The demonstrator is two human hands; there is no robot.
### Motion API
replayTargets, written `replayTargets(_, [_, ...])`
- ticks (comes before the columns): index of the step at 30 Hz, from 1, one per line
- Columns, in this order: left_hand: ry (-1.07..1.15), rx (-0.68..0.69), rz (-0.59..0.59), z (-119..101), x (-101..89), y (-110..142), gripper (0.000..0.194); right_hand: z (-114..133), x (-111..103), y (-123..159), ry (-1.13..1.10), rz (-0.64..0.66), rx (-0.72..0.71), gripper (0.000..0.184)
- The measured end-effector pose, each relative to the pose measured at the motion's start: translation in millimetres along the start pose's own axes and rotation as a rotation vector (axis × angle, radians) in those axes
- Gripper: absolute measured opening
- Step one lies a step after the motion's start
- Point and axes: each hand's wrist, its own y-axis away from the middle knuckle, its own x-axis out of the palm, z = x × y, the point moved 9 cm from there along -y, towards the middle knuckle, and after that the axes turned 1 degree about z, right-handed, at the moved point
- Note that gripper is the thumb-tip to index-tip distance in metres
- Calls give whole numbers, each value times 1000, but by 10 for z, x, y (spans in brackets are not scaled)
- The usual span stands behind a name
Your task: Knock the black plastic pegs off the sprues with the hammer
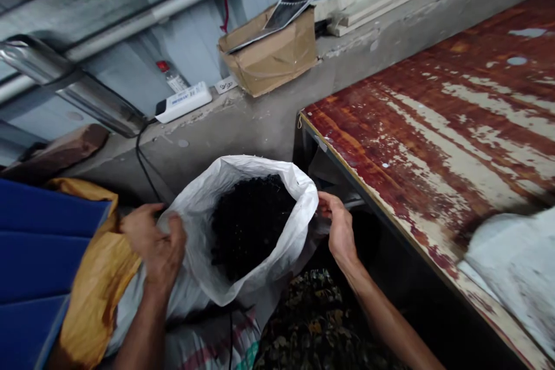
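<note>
A white woven sack [299,231] stands with its mouth rolled outward, holding a mass of small black pieces [254,225] whose kind I cannot make out. At the sack's right rim, my right hand [340,228] has its fingertips closed on the outer edge; part of them is hidden behind the fold. My left hand [156,243] is beside the left rim, slightly blurred, with thumb and fingers apart and nothing visible in it. Whether it touches the sack is unclear.
A worn red-brown table [433,144] borders the right side, with a white cloth-like bundle [515,272] on it. A concrete ledge [277,121] behind carries a cardboard box [277,49] and a white power strip [184,102]. Blue panels [39,243] and a yellow sack [95,283] stand left.
</note>
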Motion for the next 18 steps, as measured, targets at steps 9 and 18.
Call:
replayTargets(9, [-210, 313, 694, -797, 1100, -265, 52, -18, 155, 113, 38, 114, 39, 52])
replayTargets(18, [-315, 119, 697, -160, 892, -357, 33, -24, 96, 85, -50, 105, 115, 45])
